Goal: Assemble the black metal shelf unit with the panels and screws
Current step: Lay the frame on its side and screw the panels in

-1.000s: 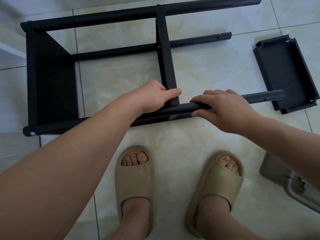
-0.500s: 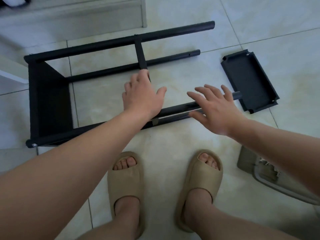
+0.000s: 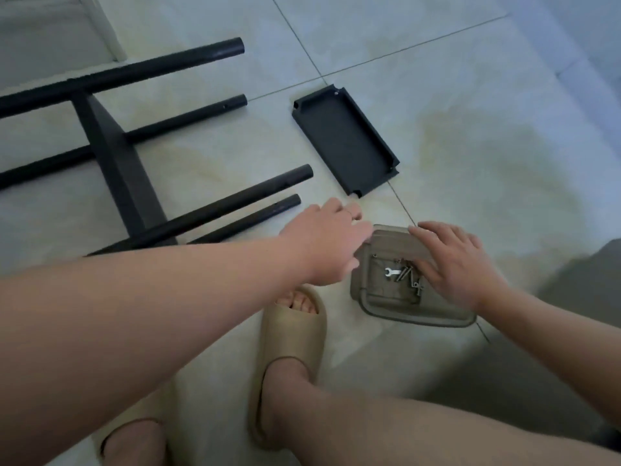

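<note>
The black shelf frame point(image 3: 114, 156) lies on its side on the tiled floor at the left, its four tube legs pointing right with a panel fixed across them. A loose black panel point(image 3: 346, 139) lies flat to its right. In front of me sits a shallow grey tray point(image 3: 379, 304) holding several screws point(image 3: 408, 277) and a small silver wrench point(image 3: 392, 272). My left hand point(image 3: 326, 243) reaches over the tray's left edge, fingers relaxed. My right hand point(image 3: 453, 264) rests flat over the tray's right side, fingers spread above the screws.
My two feet in beige slippers point(image 3: 289, 351) stand just in front of the tray. A white step or ledge point(image 3: 111, 31) runs along the far left. A dark shadowed area point(image 3: 578, 280) lies at the right.
Both hands left the shelf's near tube and moved right to the tray of screws. The view swung right, so the frame now sits at the left.
</note>
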`<state>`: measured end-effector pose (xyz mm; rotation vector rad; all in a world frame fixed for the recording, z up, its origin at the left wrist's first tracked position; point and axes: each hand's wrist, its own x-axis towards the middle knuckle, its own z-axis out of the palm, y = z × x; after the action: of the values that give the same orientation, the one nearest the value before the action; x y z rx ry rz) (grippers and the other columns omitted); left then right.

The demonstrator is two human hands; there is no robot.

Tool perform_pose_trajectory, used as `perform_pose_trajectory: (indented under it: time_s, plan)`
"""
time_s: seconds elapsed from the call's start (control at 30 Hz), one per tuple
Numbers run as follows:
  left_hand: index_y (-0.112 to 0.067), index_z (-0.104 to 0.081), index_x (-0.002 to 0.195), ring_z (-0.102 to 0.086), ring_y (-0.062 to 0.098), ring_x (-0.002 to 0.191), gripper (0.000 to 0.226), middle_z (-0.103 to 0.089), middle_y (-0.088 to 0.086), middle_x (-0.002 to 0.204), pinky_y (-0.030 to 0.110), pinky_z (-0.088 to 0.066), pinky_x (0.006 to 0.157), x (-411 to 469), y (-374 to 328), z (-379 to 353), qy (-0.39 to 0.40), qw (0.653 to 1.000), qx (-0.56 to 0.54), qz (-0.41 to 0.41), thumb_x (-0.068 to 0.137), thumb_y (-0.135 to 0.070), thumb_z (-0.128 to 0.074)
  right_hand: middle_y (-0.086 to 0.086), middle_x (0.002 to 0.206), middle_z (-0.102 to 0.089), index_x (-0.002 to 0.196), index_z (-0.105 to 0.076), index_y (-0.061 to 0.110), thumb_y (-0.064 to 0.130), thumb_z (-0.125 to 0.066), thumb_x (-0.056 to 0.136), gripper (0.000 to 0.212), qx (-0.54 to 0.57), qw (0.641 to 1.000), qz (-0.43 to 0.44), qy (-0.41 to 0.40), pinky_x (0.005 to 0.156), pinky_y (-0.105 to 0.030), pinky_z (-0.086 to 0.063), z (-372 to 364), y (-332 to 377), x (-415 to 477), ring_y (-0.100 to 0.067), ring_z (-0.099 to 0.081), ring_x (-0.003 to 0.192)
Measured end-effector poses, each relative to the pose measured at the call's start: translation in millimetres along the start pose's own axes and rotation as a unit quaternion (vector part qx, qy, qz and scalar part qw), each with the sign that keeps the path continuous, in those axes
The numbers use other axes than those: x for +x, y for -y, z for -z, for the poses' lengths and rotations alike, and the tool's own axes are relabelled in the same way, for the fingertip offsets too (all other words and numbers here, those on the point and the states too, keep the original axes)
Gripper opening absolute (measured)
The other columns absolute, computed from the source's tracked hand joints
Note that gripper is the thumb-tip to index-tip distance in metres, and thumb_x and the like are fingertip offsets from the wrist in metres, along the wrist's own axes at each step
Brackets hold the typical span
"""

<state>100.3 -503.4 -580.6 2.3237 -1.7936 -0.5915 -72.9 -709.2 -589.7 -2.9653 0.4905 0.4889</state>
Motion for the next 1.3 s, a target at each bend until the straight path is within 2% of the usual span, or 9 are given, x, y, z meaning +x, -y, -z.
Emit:
perform_pose_trajectory:
  time_s: [0.1,0.23,0.3,0.53,0.73,0.9,1.13,1.2,1.3]
  plan:
    - [-0.026,-0.049,0.135,-0.028,0.030,0.140,0.047,-0.036,0.008,0.155,0.046,-0.036,0.105,18.1,-28.2,-37.0,0.032,0.997,0.021,-0.067,0.093,-0.046,-0.056,-0.012,0.132,-0.060,0.137,-0.058,0.011,0.026,-0.061,0.099,0.041,0.034,0.998,-0.035,0.043,0.099,-0.049,-0.046,-26.6,-21.6,-1.4,-0.038,-0.056,0.120]
    - [-0.025,-0.055,0.134,-0.007,0.029,0.152,0.051,-0.031,0.009,0.160,0.054,-0.016,0.119,17.6,-43.7,-83.7,0.102,0.990,0.044,-0.090,0.092,-0.053,-0.054,-0.005,0.132,-0.059,0.138,-0.053,0.019,0.032,-0.051,0.103,0.037,0.057,0.984,-0.078,0.148,0.094,-0.042,-0.050,-60.5,-38.3,7.8,-0.028,-0.057,0.121]
    - [-0.022,-0.057,0.129,-0.001,0.028,0.153,0.047,-0.034,0.008,0.158,0.057,-0.011,0.120,12.2,-42.3,-97.8,0.099,0.989,0.056,-0.092,0.095,-0.052,-0.051,-0.004,0.134,-0.058,0.138,-0.053,0.021,0.032,-0.052,0.102,0.037,0.051,0.980,-0.088,0.173,0.091,-0.040,-0.051,-74.3,-43.0,13.7,-0.028,-0.058,0.120]
    - [-0.024,-0.062,0.115,-0.010,0.026,0.153,0.028,-0.048,0.003,0.147,0.057,-0.010,0.118,10.9,-32.2,-111.2,0.030,0.993,0.034,-0.106,0.100,-0.041,-0.047,-0.010,0.136,-0.049,0.141,-0.050,0.018,0.016,-0.057,0.097,0.045,0.053,0.969,-0.088,0.225,0.097,-0.047,-0.050,-108.0,-46.1,40.9,-0.037,-0.055,0.121]
    - [-0.025,-0.062,0.114,-0.013,0.026,0.152,0.024,-0.050,0.003,0.143,0.058,-0.013,0.117,10.7,-32.0,-112.1,0.020,0.994,0.030,-0.100,0.099,-0.040,-0.049,-0.010,0.126,-0.051,0.131,-0.052,0.017,0.006,-0.053,0.095,0.037,0.015,0.972,-0.076,0.221,0.083,-0.045,-0.054,-119.0,-46.9,50.2,-0.037,-0.059,0.108]
    - [-0.026,-0.061,0.117,-0.010,0.025,0.151,0.025,-0.048,0.003,0.145,0.057,-0.010,0.117,11.5,-35.5,-110.1,0.036,0.994,0.046,-0.092,0.100,-0.040,-0.050,-0.009,0.116,-0.053,0.117,-0.060,0.015,0.011,-0.051,0.098,0.021,-0.008,0.977,-0.073,0.200,0.079,-0.043,-0.055,-115.9,-46.8,50.6,-0.036,-0.061,0.100]
    - [-0.022,-0.052,0.132,-0.002,0.027,0.154,0.035,-0.019,0.010,0.165,0.054,-0.007,0.121,9.7,-38.0,-89.5,0.054,0.995,0.059,-0.054,0.102,-0.038,-0.047,-0.008,0.100,-0.062,0.103,-0.064,0.014,0.018,-0.056,0.100,0.010,0.110,0.985,-0.114,0.069,0.073,-0.038,-0.048,-75.7,-27.5,42.3,-0.033,-0.060,0.094]
    - [-0.021,-0.050,0.134,-0.007,0.029,0.153,0.035,-0.021,0.011,0.164,0.052,-0.013,0.120,2.5,-29.9,-72.5,0.036,0.996,0.069,-0.042,0.101,-0.035,-0.047,0.000,0.088,-0.060,0.096,-0.061,0.018,0.016,-0.056,0.099,0.006,0.142,0.984,-0.102,0.035,0.069,-0.032,-0.041,-53.3,-14.8,41.1,-0.028,-0.060,0.087]
    - [-0.019,-0.053,0.128,-0.019,0.030,0.148,0.033,-0.032,0.010,0.158,0.048,-0.028,0.114,-15.6,-10.1,-36.7,0.014,0.995,0.102,-0.014,0.098,-0.030,-0.049,0.004,0.091,-0.065,0.109,-0.064,0.016,0.011,-0.057,0.100,0.013,0.219,0.972,-0.087,-0.006,0.073,-0.029,-0.045,-12.3,13.4,40.8,-0.020,-0.061,0.079]
